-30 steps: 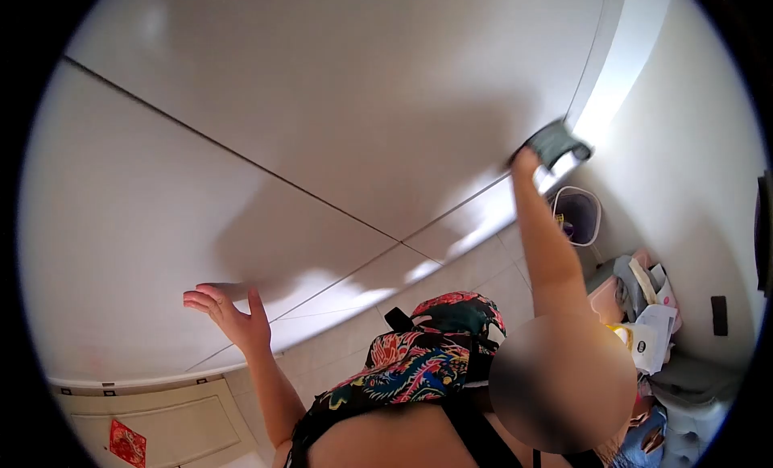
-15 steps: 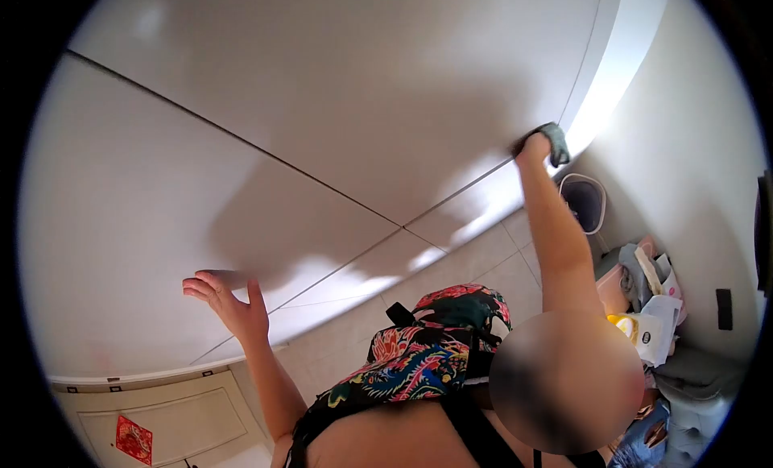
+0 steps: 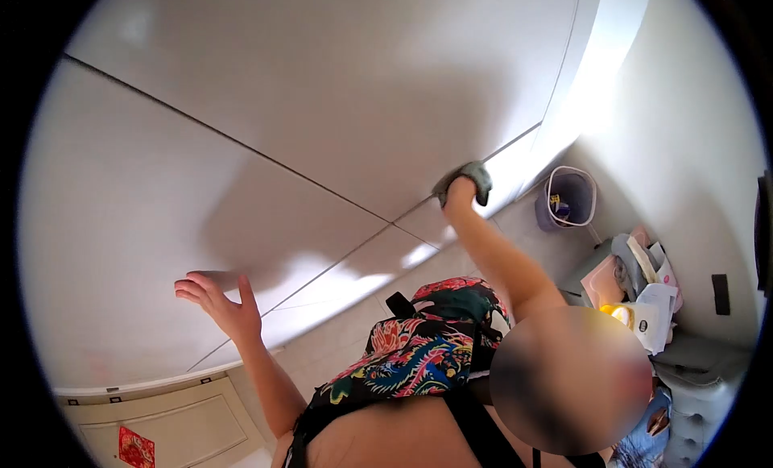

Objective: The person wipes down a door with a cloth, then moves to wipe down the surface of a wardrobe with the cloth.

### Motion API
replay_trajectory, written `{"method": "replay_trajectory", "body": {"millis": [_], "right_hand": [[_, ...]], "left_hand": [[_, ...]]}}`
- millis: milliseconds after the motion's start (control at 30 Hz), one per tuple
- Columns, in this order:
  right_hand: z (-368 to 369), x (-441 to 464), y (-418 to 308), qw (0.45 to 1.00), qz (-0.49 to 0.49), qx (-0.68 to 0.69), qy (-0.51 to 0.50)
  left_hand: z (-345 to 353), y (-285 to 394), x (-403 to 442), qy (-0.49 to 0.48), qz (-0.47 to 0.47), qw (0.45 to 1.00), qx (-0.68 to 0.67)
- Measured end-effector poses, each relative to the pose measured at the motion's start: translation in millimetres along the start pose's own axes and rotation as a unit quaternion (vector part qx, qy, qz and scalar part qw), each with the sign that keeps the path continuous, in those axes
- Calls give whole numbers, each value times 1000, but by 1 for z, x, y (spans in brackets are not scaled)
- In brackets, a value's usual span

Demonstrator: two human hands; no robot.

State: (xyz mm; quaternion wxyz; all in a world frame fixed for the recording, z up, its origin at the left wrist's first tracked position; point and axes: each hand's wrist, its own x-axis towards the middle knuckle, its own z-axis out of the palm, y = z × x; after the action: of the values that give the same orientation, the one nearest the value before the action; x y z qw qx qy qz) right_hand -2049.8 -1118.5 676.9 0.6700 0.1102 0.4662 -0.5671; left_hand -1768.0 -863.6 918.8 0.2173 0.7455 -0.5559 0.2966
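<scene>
My right hand is closed around a grey-green cloth, which lies against a large white panelled surface near a seam between panels. Part of the cloth is hidden behind the hand. To the left, my left hand rests with its fingers stretched out and the thumb apart, at the lower panel. It holds nothing, and its shadow falls on the panel beside it.
A grey bin with things in it stands on the tiled floor at right. Close by are bags and boxes and a grey tufted seat. A cream door with a red decoration is at lower left.
My right hand and the cloth have moved left and slightly down along the seam, away from the corner. My left hand has stayed almost in place.
</scene>
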Motion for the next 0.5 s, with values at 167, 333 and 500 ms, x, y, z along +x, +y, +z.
{"method": "replay_trajectory", "body": {"millis": [167, 333, 500], "right_hand": [[-24, 156, -109, 946, -293, -131, -33], [30, 63, -199, 972, -215, 51, 81], [19, 82, -164, 954, -293, 35, 49]], "left_hand": [[-6, 0, 0, -9, 18, 1000, -7], [-1, 2, 1, -15, -2, 1000, -14], [-5, 5, 1, -14, 21, 1000, 1]]}}
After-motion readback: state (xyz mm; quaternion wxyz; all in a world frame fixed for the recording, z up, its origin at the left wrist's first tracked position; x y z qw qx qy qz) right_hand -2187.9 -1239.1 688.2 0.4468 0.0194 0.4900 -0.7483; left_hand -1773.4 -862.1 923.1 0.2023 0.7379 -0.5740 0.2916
